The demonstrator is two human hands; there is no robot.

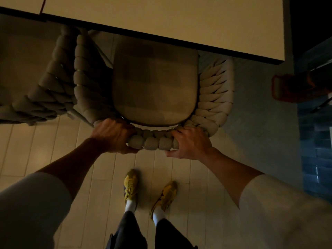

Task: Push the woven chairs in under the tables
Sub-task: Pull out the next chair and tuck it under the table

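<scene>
Flanking woven chair (154,87): second chair (57,76), perhaps touching.

Front of the beige woven-rope chair (215,97) passes out of sight beneath the near edge of the pale rectangular table top (161,15), itself cut by the upper frame edge; the chair's legs are hidden. Fingertips of the left hand (113,135) wrap unseen round the back rail. The second woven-rope chair (45,87) is cut by the left frame edge. The dim red-framed object (287,88) beyond the table's right corner is unidentifiable.
</scene>
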